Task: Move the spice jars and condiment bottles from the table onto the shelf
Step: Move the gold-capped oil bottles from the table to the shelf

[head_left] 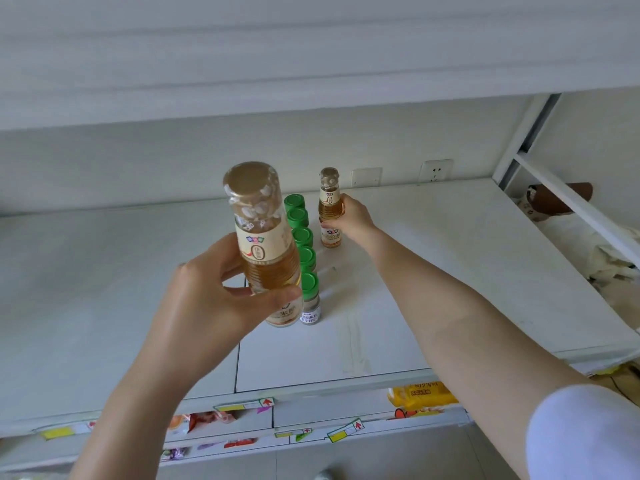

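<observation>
A white shelf is seen from above. A row of five green-capped jars is lined up front to back on it. An amber bottle is held tilted above the shelf by the left hand. A second amber bottle, upright on the shelf right of the row, is gripped by the right hand.

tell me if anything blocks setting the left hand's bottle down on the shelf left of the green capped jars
Nothing visible does. The shelf left of the green-capped jars is bare, and the left hand holds the bottle above it.
</observation>
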